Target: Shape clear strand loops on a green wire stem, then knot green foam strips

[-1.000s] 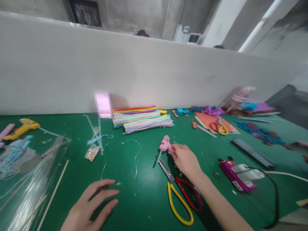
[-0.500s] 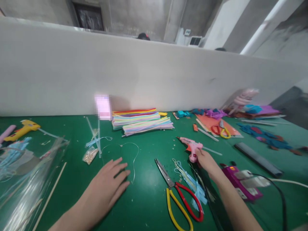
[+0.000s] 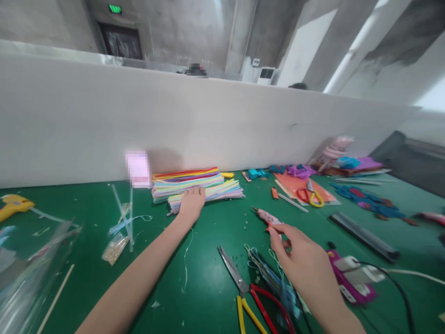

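My left hand [image 3: 192, 202] reaches forward onto a pile of pastel pipe cleaners [image 3: 226, 189]. Its fingers curl down over the front bundle, and their tips are hidden. Striped bundles in red, yellow and purple lie behind it. My right hand [image 3: 295, 250] has its thumb and forefinger closed at the handle of a pink glue gun [image 3: 268, 217], whose nozzle points left. The fingers cover most of the handle. Scissors [image 3: 239, 280] with one red and one yellow handle lie slightly apart between my arms. A bunch of blue and pale threads [image 3: 269, 273] rests beside them.
At the left lie a yellow glue gun [image 3: 15, 205], clear plastic sleeves [image 3: 38, 278], glue sticks [image 3: 131, 218] and a bag of beads [image 3: 114, 249]. A purple power strip [image 3: 361, 292] with cables sits at right, near a grey bar [image 3: 365, 236]. A white partition [image 3: 208, 120] borders the table.
My left hand has moved forward from the table onto the pipe cleaners. My right hand has shifted its hold on the pink glue gun, which stays in about the same place. The view has tilted up.
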